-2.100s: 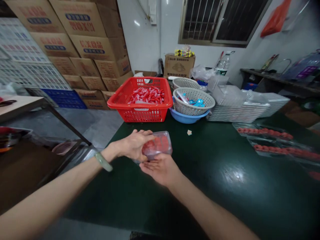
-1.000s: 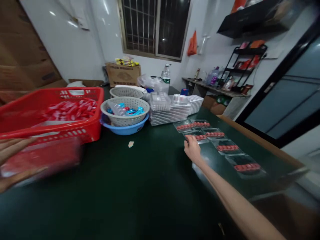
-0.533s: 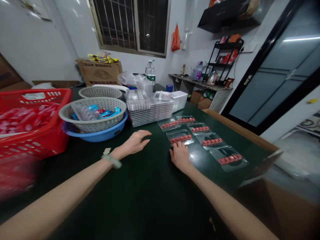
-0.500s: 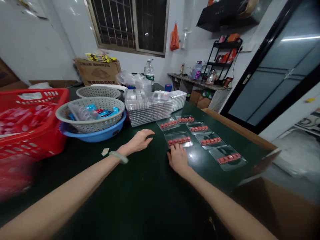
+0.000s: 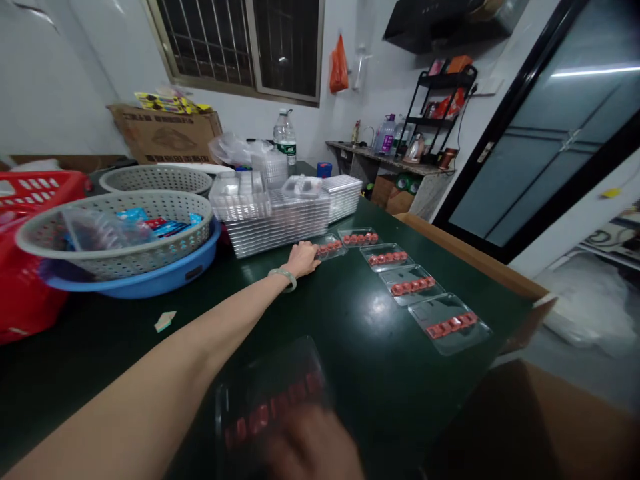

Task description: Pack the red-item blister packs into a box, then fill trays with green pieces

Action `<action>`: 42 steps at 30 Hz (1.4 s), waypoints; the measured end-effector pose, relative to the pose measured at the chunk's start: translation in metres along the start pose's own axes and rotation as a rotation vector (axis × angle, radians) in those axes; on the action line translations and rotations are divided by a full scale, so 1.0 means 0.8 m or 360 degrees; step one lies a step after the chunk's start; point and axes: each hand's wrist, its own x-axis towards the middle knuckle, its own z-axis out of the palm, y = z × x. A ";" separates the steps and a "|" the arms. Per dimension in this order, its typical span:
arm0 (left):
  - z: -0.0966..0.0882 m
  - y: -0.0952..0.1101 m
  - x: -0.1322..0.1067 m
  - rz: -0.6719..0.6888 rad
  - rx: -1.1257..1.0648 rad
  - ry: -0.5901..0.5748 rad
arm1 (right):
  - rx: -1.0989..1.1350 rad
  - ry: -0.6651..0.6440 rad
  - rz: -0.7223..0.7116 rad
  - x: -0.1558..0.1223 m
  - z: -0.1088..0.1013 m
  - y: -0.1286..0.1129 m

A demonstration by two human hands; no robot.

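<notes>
My left hand (image 5: 301, 259), with a pale bangle on the wrist, has its fingers closed at the left edge of a clear plastic tray (image 5: 331, 247) holding a row of small red pieces. My right hand (image 5: 317, 443), smeared by motion, is low in the picture on another clear tray (image 5: 265, 380) with a similar red row. That tray is blurred too. Several more such trays lie to the right in a line, among them a near one (image 5: 450, 325) and a far one (image 5: 359, 237). Stacked clear trays (image 5: 280, 220) stand just beyond my left hand.
On the left, a grey perforated basket (image 5: 115, 257) with blue and red packets sits in a blue basin (image 5: 145, 283), beside a red basket (image 5: 30, 287). A paper scrap (image 5: 165, 321) lies on the dark green table (image 5: 360, 373). Cardboard (image 5: 475, 260) borders the right edge.
My right hand has drawn one tray from the middle of the table towards me. My left hand has reached forward and right to another tray. The view has shifted closer.
</notes>
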 end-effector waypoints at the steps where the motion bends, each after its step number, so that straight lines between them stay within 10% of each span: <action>1: 0.000 0.001 0.000 -0.0002 0.0017 -0.0008 | 0.0009 0.0044 -0.0189 0.018 -0.035 0.001; 6: -0.017 0.002 -0.040 0.0023 0.0085 -0.0108 | -0.0162 0.0546 -0.0272 0.150 -0.174 0.034; 11: -0.044 -0.002 -0.125 -0.0043 0.0199 -0.0152 | -0.0330 0.0612 -0.0190 0.209 -0.169 0.050; 23: -0.064 -0.006 -0.137 -0.0175 0.0054 -0.0517 | -0.0036 0.0447 0.0026 0.047 -0.154 0.048; 31: -0.117 -0.003 -0.200 -0.0360 -0.0070 -0.0530 | 0.0318 0.0489 0.0025 0.073 -0.131 0.016; 36: -0.142 0.053 -0.273 -0.0173 -0.0165 -0.0403 | 0.0170 0.0573 -0.0089 0.054 -0.142 0.012; 42: -0.098 0.109 -0.341 -0.0037 0.0165 -0.0318 | -0.0619 0.1043 -0.0044 0.006 -0.216 0.091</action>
